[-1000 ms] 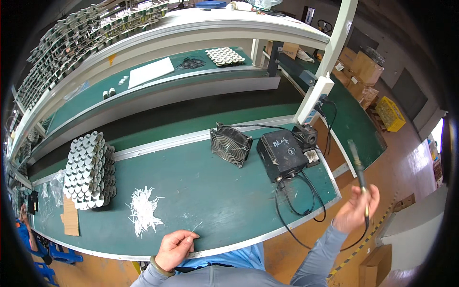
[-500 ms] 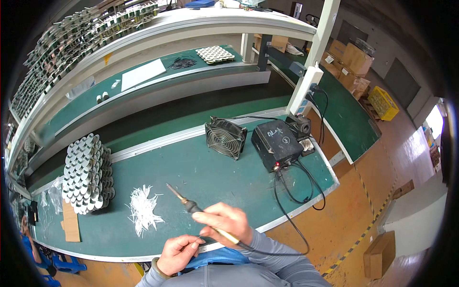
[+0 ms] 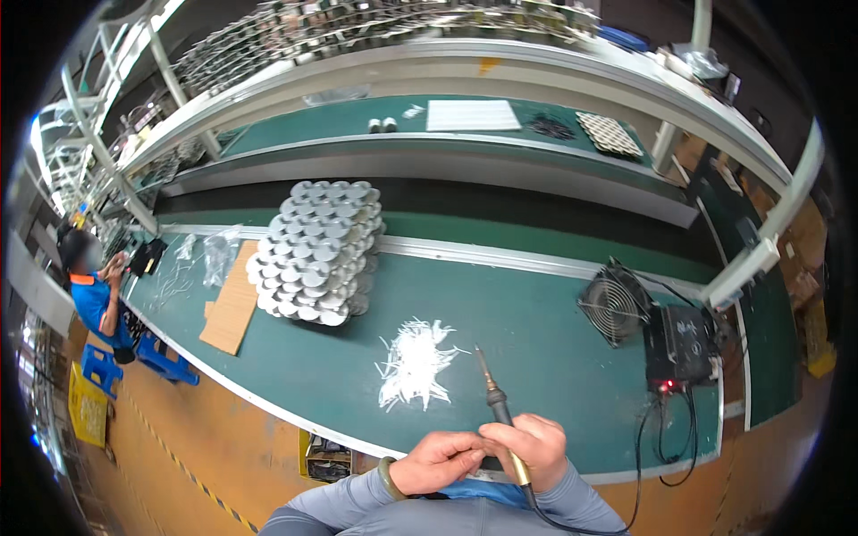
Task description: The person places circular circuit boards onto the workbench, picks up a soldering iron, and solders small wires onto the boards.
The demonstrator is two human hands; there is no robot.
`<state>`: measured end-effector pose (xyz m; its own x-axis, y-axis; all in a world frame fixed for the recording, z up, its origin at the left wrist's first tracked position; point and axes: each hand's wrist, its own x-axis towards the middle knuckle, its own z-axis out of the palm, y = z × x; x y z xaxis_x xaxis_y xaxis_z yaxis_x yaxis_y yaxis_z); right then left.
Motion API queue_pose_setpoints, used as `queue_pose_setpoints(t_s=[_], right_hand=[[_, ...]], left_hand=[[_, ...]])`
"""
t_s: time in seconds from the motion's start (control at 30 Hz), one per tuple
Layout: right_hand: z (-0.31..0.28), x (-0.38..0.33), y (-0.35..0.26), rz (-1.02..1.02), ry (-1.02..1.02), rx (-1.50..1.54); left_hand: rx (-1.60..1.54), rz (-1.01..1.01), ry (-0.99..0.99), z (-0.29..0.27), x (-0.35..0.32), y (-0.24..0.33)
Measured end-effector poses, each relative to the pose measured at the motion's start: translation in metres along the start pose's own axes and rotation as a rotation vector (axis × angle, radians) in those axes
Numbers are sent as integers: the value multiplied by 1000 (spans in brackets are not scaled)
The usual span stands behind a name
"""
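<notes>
My right hand grips a soldering iron by its handle, with the tip pointing up and away over the green workbench. Close beside it, my left hand has its fingers pinched together, nearly touching the right hand. Whatever is between the left fingertips is too small to make out. A loose pile of thin white strands, like short wires, lies just beyond my hands. From the iron a black cable runs to a black soldering station with a red light, at the right end of the bench.
A tall stack of round metallic discs stands left, beside brown cardboard and plastic bags. A black fan sits near the station. Behind is a shelf holding a white sheet. Another person is at far left.
The view has swung left, so the bench things appear farther right and the other person shows more fully. My hands have come closer together, and the iron points more steeply away.
</notes>
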<state>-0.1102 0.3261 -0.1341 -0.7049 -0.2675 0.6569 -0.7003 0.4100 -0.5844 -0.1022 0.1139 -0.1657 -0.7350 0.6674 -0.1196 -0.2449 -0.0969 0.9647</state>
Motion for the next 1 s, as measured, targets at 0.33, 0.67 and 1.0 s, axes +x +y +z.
queue_pose_setpoints(t_s=[0.33, 0.67, 1.0], right_hand=[[20, 50, 19, -111, 67, -141], [13, 68, 41, -65, 175, -241], [-5, 41, 38, 6, 124, -110]], left_hand=[[1073, 413, 385, -53, -16, 50], [1923, 341, 809, -208, -26, 157], [2170, 574, 816, -233, -3, 152]])
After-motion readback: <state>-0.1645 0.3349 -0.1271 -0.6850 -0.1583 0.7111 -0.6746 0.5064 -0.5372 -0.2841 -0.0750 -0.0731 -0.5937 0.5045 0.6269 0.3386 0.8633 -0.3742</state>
